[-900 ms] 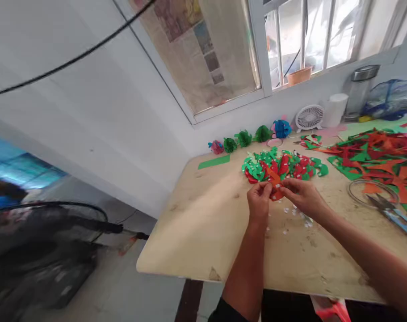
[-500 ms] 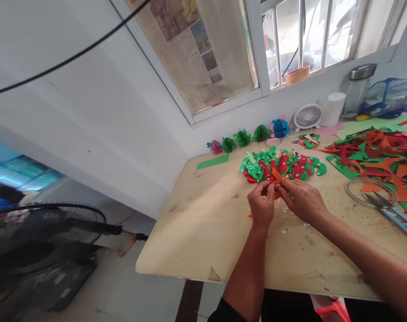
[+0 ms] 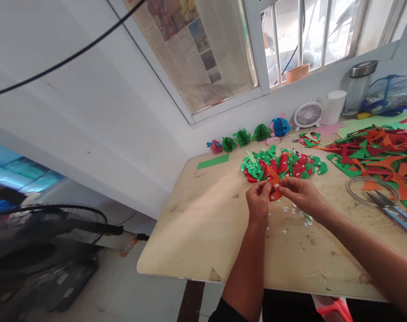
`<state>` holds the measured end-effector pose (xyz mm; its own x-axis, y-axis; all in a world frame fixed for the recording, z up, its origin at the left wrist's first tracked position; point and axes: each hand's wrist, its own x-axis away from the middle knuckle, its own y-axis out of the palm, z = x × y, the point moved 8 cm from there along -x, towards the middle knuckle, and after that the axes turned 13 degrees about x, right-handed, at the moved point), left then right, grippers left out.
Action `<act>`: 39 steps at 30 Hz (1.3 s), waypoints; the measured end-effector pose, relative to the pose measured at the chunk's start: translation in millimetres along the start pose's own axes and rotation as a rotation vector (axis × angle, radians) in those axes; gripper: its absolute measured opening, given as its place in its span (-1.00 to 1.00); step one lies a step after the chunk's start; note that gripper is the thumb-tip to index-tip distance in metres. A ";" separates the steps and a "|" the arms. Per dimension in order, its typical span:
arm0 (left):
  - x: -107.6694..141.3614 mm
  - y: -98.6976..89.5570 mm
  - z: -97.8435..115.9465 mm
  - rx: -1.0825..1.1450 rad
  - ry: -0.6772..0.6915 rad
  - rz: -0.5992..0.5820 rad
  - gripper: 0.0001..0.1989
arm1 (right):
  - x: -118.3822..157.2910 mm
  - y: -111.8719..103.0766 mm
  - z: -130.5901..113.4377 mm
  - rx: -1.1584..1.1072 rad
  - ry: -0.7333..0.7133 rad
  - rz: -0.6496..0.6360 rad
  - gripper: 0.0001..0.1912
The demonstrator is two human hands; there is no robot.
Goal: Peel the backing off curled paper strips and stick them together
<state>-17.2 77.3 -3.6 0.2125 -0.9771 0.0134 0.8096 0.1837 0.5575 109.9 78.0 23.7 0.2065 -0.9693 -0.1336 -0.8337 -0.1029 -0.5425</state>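
Observation:
An orange paper cutout point(image 3: 274, 181) with small white squares on it is held up between my two hands, above the wooden table point(image 3: 203, 223). My left hand point(image 3: 258, 199) pinches its left edge between thumb and fingers. On the other side, my right hand point(image 3: 299, 193) has its thumb and index finger closed on the right edge. Just behind them lies a pile of green and red paper cutouts point(image 3: 257, 165), many bearing white squares. Small white paper bits point(image 3: 285, 209) are scattered on the table beside my right hand.
Folded paper balls point(image 3: 242, 137), a small white fan point(image 3: 308, 115) and a glass bottle point(image 3: 358, 89) line the wall. Coloured scraps point(image 3: 387, 156) cover the right side, near scissors point(image 3: 394, 212) and a metal ring point(image 3: 350, 190). A green strip point(image 3: 212, 161) lies at the back left.
The orange cutout is now spread flatter, showing more of its face and white squares. My hands have moved slightly apart, uncovering more white bits and a pale green piece.

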 end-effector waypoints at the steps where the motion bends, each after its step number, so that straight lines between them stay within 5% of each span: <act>1: 0.3 0.4 0.3 -0.014 0.001 -0.005 -0.80 | 0.1 0.3 0.3 -0.056 0.014 -0.008 -0.69; 5: 4.9 3.7 11.4 -0.161 0.112 -0.032 -0.78 | 1.0 -0.9 -1.1 -0.174 0.033 0.011 -0.70; 11: 34.2 28.9 59.5 -0.742 0.785 -0.116 -0.91 | -0.8 -3.9 0.4 -0.187 0.017 0.060 -0.71; 16: 43.0 41.5 62.2 -0.941 0.979 -0.189 -0.92 | -2.5 -2.3 1.8 -0.135 -0.014 0.039 -0.75; 31: 42.8 44.6 53.4 -1.047 0.993 -0.260 -0.89 | 4.0 -14.7 -12.5 0.313 -0.126 0.186 -0.82; 39: 32.9 38.5 53.5 -0.863 0.792 -0.244 -0.91 | 4.4 -15.7 -13.8 0.322 -0.132 0.188 -0.82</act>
<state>-8.3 46.5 62.7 0.0353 -0.7137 -0.6996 0.9113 0.3103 -0.2706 116.7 72.3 43.0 0.1474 -0.9253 -0.3495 -0.6644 0.1692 -0.7280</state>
